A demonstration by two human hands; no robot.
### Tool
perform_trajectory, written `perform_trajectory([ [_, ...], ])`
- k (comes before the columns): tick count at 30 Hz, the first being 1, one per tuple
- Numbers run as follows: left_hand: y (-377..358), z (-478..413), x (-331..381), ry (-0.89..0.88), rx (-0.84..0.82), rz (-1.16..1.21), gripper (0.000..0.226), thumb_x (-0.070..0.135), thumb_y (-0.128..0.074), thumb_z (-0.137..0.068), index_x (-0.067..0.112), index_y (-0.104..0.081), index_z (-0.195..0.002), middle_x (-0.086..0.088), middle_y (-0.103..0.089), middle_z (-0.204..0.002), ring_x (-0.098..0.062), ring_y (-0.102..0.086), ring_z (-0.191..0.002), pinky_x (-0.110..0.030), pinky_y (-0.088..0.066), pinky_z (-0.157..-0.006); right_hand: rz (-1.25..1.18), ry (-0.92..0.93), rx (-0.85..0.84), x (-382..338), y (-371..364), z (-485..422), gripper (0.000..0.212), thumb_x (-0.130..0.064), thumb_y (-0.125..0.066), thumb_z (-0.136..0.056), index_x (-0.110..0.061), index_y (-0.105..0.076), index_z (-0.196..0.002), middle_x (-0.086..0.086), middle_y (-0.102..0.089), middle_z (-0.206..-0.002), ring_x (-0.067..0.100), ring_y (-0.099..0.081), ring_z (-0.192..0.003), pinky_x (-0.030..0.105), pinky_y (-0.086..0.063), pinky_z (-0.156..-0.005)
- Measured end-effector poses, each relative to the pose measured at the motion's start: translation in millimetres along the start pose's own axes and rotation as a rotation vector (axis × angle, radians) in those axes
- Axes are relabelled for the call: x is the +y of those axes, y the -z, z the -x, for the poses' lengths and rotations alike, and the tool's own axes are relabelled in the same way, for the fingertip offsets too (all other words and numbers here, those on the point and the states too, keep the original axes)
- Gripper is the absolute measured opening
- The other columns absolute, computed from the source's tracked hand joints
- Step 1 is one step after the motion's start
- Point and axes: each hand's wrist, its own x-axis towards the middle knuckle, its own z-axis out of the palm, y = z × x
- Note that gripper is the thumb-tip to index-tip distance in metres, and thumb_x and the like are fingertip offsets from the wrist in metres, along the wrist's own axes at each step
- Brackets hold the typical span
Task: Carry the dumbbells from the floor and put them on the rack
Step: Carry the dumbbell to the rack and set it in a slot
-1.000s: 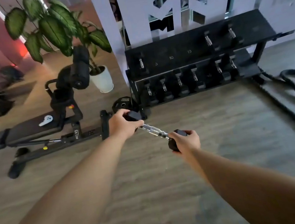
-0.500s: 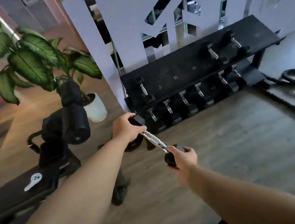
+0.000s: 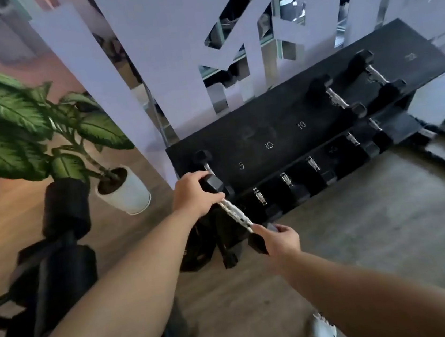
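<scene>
1. You are in the carrying step, close to placing: the dumbbell is off the floor, held in the air just in front of the rack's near left corner, with its chrome handle running diagonally from far-left to near-right.

2. Your left hand is closed over the far head of the dumbbell, fingers wrapped across its top. Your right hand is closed around the near head, cupping it from the right side. Neither hand is on the handle itself.

3. On the rack's top shelf, one small dumbbell already sits at the far left, just beyond your left hand. Beside it is a bare spot marked 5, then two marked 10. Further right sits a pair of larger dumbbells. The lower shelf looks full along its row.

4. Judging by size, the next move is to lift the dumbbell over the shelf's front edge and set it in the bare spot marked 5, turned to lie parallel with its neighbour.

5. Watch your left fingers: they are very near the small dumbbell already there and could get pinched as you lower. The plant pot and bench on your left are apart from the path.
</scene>
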Motion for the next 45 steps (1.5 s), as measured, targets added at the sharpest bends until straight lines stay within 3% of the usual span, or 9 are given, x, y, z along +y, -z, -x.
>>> perform_trajectory([
  [2, -6.0, -36.9, 4.9, -0.026, -0.002, -0.041, 0.078, 0.044, -0.090, -0.069, 0.023, -0.062, -0.139, 0.000, -0.062, -0.128, -0.023, -0.059, -0.118, -0.028, -0.043, -0.088, 0.029, -0.018, -0.012, -22.9, -12.9, -27.1, 0.087, -0.049, -0.097, -0.048, -0.015, -0.068, -0.122, 0.004, -0.076, -0.104, 0.023, -0.076, -0.089, 0.042, -0.064, -0.091],
  [10, -38.6, -179.3, 10.4, -0.093, -0.118, -0.127, 0.078, 0.043, -0.089, -0.072, 0.019, -0.061, -0.140, -0.001, -0.063, -0.128, -0.024, -0.058, -0.120, -0.033, -0.048, -0.095, 0.102, -0.055, 0.037, -83.8, -60.8, -119.8, 0.075, -0.043, -0.098, -0.062, -0.013, -0.065, -0.123, 0.001, -0.073, -0.101, 0.018, -0.073, -0.086, 0.040, -0.063, -0.087],
  [14, -68.2, -258.2, 5.4, -0.101, -0.208, -0.141, 0.080, 0.042, -0.090, -0.071, 0.020, -0.059, -0.142, -0.001, -0.062, -0.134, -0.024, -0.059, -0.123, -0.035, -0.049, -0.099, 0.245, -0.069, 0.059, -119.0, -86.3, -172.9, 0.074, -0.046, -0.096, -0.065, -0.016, -0.062, -0.123, -0.002, -0.066, -0.097, 0.020, -0.070, -0.094, 0.041, -0.061, -0.092],
  [20, -106.2, -357.7, -3.5, -0.108, -0.293, -0.191, 0.076, 0.041, -0.091, -0.071, 0.023, -0.059, -0.138, -0.001, -0.063, -0.128, -0.022, -0.061, -0.116, -0.037, -0.054, -0.095, 0.521, -0.058, 0.003, -166.7, -117.3, -259.1, 0.067, -0.049, -0.094, -0.065, -0.020, -0.059, -0.113, -0.003, -0.065, -0.097, 0.016, -0.070, -0.087, 0.040, -0.066, -0.080],
  [34, -192.5, -452.7, -19.1, -0.085, -0.450, -0.285, 0.071, 0.031, -0.090, -0.075, 0.024, -0.055, -0.136, 0.002, -0.058, -0.131, -0.021, -0.061, -0.118, -0.036, -0.052, -0.093, 0.513, -0.199, 0.084, -152.4, -169.0, -352.9, 0.070, -0.042, -0.088, -0.076, -0.017, -0.051, -0.130, 0.008, -0.064, -0.117, 0.013, -0.063, -0.075, 0.026, -0.050, -0.054],
  [38, -210.1, -455.0, -28.7, -0.077, -0.449, -0.250, 0.067, 0.028, -0.088, -0.077, 0.023, -0.055, -0.135, 0.003, -0.058, -0.132, -0.020, -0.061, -0.117, -0.034, -0.051, -0.093, 0.628, -0.172, 0.081, -151.6, -168.8, -359.3, 0.059, -0.039, -0.080, -0.087, -0.019, -0.049, -0.133, 0.013, -0.046, -0.134, 0.008, -0.050, -0.068, 0.025, -0.046, -0.067],
  [41, -221.0, -453.0, -39.7, -0.094, -0.445, -0.244, 0.055, 0.022, -0.081, -0.085, 0.023, -0.056, -0.134, 0.003, -0.059, -0.133, -0.018, -0.063, -0.112, -0.030, -0.052, -0.086, 0.658, -0.112, 0.051, -143.1, -177.9, -356.3, 0.044, -0.025, -0.070, -0.094, -0.017, -0.053, -0.134, 0.012, -0.041, -0.135, 0.011, -0.051, -0.072, 0.028, -0.050, -0.081],
  [43, -221.7, -452.4, -45.4, -0.128, -0.464, -0.261, 0.045, 0.021, -0.077, -0.089, 0.024, -0.057, -0.130, 0.004, -0.058, -0.130, -0.015, -0.063, -0.100, -0.028, -0.052, -0.078, 0.675, -0.096, 0.002, -138.0, -189.2, -348.3, 0.043, -0.022, -0.069, -0.094, -0.017, -0.053, -0.134, 0.007, -0.037, -0.132, 0.018, -0.057, -0.081, 0.027, -0.049, -0.082],
  [45, -216.9, -452.5, -52.1, -0.196, -0.515, -0.301, 0.048, 0.029, -0.076, -0.090, 0.025, -0.054, -0.133, 0.005, -0.057, -0.132, -0.016, -0.064, -0.105, -0.031, -0.054, -0.082, 0.674, -0.091, 0.005, -132.2, -199.8, -338.9, 0.047, -0.026, -0.071, -0.092, -0.019, -0.051, -0.133, 0.006, -0.035, -0.134, 0.025, -0.062, -0.100, 0.028, -0.049, -0.086],
])
